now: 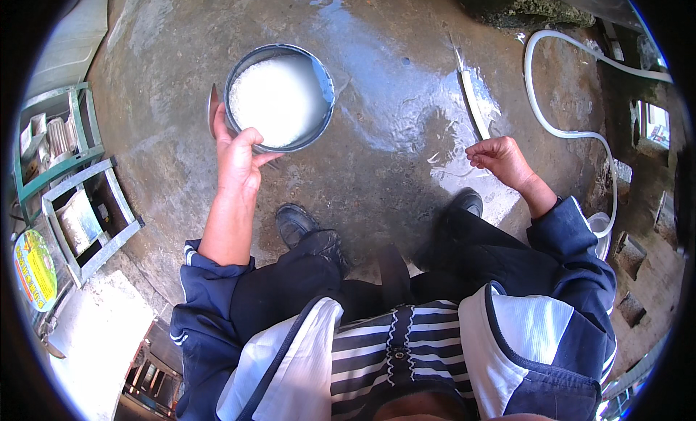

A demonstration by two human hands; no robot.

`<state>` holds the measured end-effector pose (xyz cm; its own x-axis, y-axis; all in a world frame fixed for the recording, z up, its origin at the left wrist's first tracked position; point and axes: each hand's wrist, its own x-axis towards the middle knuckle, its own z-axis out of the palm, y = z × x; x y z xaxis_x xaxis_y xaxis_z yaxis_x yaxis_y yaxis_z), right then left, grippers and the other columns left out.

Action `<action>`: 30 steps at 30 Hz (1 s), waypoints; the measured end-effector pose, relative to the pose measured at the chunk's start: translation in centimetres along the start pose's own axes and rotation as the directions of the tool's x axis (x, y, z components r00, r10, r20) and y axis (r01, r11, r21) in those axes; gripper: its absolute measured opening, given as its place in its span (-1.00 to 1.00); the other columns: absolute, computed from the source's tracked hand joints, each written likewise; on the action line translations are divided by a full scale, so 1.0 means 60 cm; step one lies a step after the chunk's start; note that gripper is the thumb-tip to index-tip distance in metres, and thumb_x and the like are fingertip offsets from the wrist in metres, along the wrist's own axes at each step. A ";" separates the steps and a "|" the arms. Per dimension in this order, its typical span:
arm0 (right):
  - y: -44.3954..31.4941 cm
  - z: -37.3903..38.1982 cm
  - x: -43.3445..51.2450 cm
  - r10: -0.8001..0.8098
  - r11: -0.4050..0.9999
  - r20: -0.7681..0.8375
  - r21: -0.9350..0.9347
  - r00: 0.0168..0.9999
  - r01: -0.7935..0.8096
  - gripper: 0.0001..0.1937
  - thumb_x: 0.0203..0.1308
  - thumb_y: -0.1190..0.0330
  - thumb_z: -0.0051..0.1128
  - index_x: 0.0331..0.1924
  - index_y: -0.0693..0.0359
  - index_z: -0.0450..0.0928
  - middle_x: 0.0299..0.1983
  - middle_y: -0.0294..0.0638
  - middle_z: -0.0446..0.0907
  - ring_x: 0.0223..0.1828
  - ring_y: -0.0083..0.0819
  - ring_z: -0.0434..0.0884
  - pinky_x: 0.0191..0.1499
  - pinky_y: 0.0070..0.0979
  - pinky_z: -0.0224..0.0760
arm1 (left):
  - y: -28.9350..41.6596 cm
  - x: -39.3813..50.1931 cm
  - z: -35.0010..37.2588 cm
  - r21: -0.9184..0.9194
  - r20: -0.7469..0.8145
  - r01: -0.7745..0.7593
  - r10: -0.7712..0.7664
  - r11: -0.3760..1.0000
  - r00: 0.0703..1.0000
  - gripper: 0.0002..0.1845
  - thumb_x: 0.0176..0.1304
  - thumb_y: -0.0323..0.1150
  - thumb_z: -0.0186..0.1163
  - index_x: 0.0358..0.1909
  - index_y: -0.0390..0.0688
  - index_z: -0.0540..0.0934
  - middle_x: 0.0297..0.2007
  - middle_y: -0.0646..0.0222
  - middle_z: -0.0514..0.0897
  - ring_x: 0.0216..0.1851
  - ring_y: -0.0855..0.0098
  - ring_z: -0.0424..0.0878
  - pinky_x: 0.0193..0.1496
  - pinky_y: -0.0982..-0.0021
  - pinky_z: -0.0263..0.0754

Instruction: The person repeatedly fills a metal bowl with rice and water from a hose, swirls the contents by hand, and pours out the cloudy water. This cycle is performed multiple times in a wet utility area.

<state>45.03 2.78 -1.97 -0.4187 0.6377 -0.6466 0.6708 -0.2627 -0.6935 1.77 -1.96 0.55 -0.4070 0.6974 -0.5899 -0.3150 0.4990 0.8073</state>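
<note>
My left hand [235, 160] grips a round metal pot [324, 108] at its near left rim, thumb over the edge and fingers around the outside. Inside the pot are white grains, likely rice [272, 103], in cloudy water. A thin reddish-brown piece [212, 108] shows beside the pot's left side; I cannot tell if it belongs to the pot. My right hand [503, 157] is over the wet floor, its fingers drawn together. A pale tube-like length [474, 103] meets the right hand's knuckles. Whether the hand holds it is unclear.
A white hose [535, 103] curves along the right, down to a pale container [600, 225]. Metal frames [89, 214], one with a motor [60, 135], stand at left. A rough stone block [538, 8] lies at the top right. Puddled water [375, 89] covers part of the concrete floor.
</note>
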 end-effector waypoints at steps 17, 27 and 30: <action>-0.006 0.004 -0.001 -0.022 1.000 -0.010 -0.010 1.000 0.022 -0.85 0.17 0.60 0.13 -0.19 0.35 0.65 -0.37 -0.18 0.69 -0.31 -0.53 0.68 -0.22 -0.58 0.60 | 0.016 -0.011 0.005 0.061 -0.081 -0.035 0.039 0.998 0.996 -0.03 -0.17 -0.60 0.01 0.40 -0.02 -0.09 0.32 0.13 0.15 0.18 0.01 0.41 -0.28 0.06 0.70; -0.004 0.005 0.002 -0.045 0.998 -0.015 -0.037 0.999 0.044 -0.87 0.17 0.58 0.17 -0.20 0.33 0.66 -0.40 -0.24 0.67 -0.35 -0.58 0.65 -0.25 -0.61 0.58 | 0.016 -0.010 0.002 0.099 -0.094 -0.062 0.072 0.993 0.993 -0.01 -0.17 -0.62 0.00 0.42 -0.06 -0.12 0.36 0.18 0.11 0.17 0.04 0.43 -0.26 0.10 0.71; -0.006 0.004 0.001 -0.041 0.998 -0.010 -0.055 0.999 0.041 -0.85 0.17 0.58 0.15 -0.19 0.33 0.65 -0.38 -0.21 0.68 -0.32 -0.54 0.67 -0.22 -0.58 0.59 | 0.018 -0.010 0.006 0.108 -0.116 -0.055 0.068 0.993 0.991 -0.01 -0.17 -0.62 0.00 0.43 -0.07 -0.13 0.37 0.20 0.10 0.18 0.04 0.42 -0.25 0.10 0.70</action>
<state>44.62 2.73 -1.81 -0.4401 0.6550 -0.6142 0.6857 -0.1964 -0.7009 2.00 -1.64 1.80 -0.5240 0.6654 -0.5316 -0.1974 0.5123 0.8358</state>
